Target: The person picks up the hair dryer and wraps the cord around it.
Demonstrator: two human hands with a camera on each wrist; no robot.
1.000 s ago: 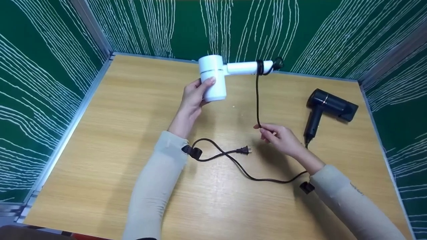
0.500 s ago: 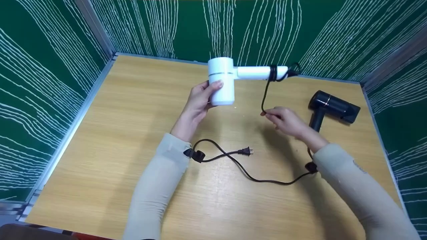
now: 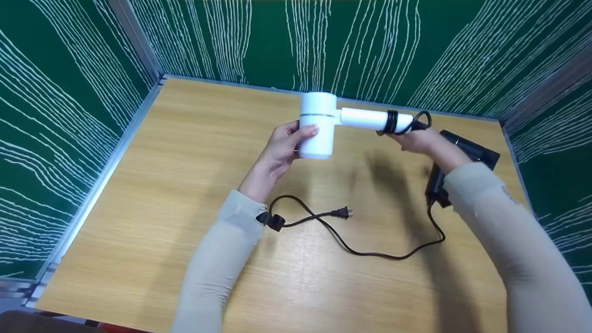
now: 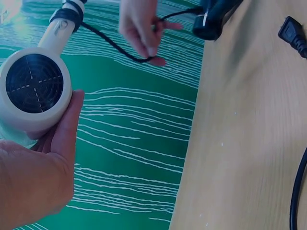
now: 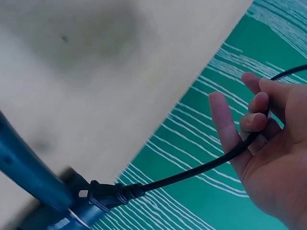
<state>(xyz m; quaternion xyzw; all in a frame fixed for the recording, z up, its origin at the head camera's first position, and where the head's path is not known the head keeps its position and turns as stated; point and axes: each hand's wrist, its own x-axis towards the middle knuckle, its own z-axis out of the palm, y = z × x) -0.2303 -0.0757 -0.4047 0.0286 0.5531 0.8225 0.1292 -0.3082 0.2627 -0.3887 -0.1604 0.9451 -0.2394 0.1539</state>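
In the head view my left hand [image 3: 282, 148] grips the barrel of a white hair dryer [image 3: 319, 138], held above the table with its handle pointing right. Several turns of black power cord [image 3: 391, 122] circle the handle near its end. My right hand [image 3: 418, 141] is just below that handle end, its fingers partly hidden. The right wrist view shows the right hand [image 5: 273, 148] holding the cord [image 5: 192, 171] in curled fingers, index or little finger extended, with the plug [image 5: 108, 194] hanging free. The left wrist view shows the dryer's round dark grille [image 4: 34, 84].
A black hair dryer [image 3: 476, 150] lies on the table [image 3: 185, 152] at the right, partly behind the right forearm. Its cord [image 3: 384, 255] curves left across the table to a two-prong plug [image 3: 342, 212]. Green walls [image 3: 263, 41] with white lines enclose the table.
The white hair dryer and left hand have shifted right and slightly nearer. My right hand has risen from below the handle to its end, carrying the cord up and round it.
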